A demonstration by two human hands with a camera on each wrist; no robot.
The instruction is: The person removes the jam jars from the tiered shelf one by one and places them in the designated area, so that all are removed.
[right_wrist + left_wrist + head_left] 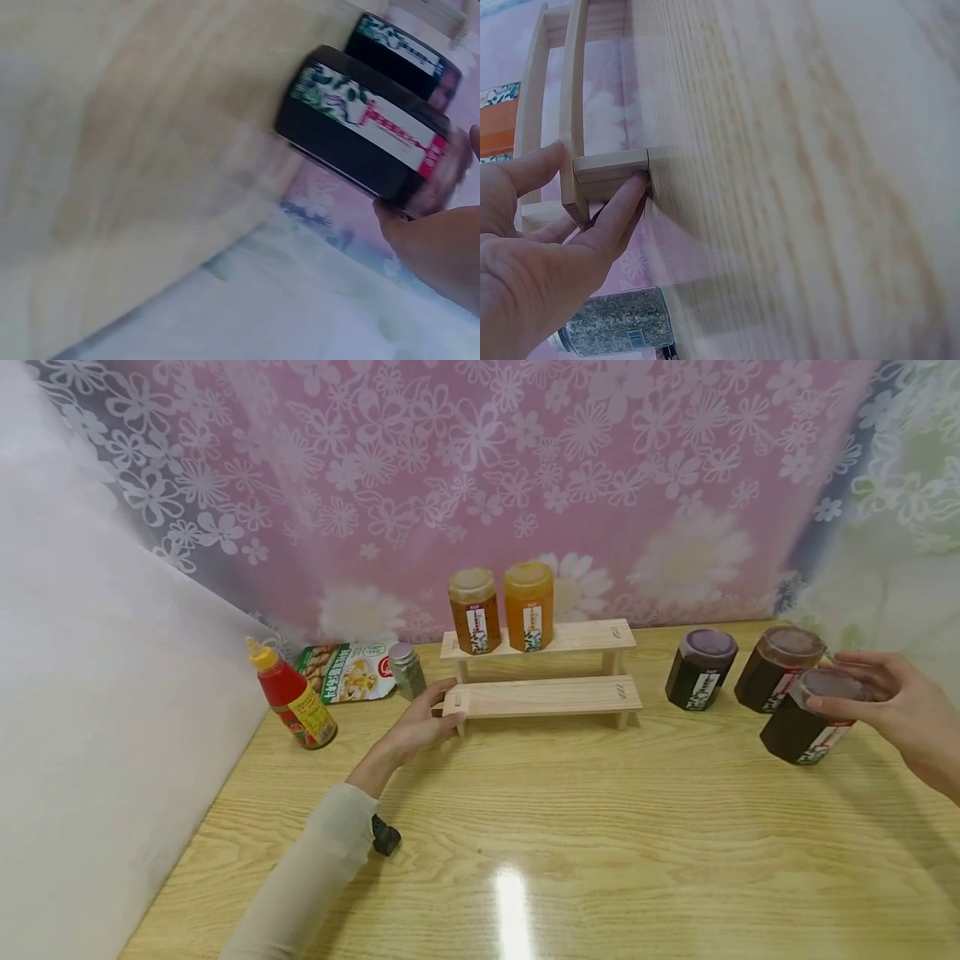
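Note:
My left hand [420, 722] grips the left end of a two-tier wooden rack [543, 695]. In the left wrist view, the thumb is on the board's edge and the fingers reach beside the short leg. At the far right, my right hand [900, 702] holds a dark-filled jar [798, 727] around its lid, thumb on the near side. In the right wrist view this jar [360, 124] shows a white and red label; whether its base touches the table is unclear. Two more dark jars, one purple-lidded [701, 670] and one brownish-lidded [776, 672], stand beside it.
On the upper tier stand a reddish-amber jar [475, 614] and an orange jar [529, 610]. Left of the rack are a spice shaker [407, 670], a green-and-white packet [356, 672] and a red sauce bottle [294, 702]. A floral curtain [480, 485] hangs behind.

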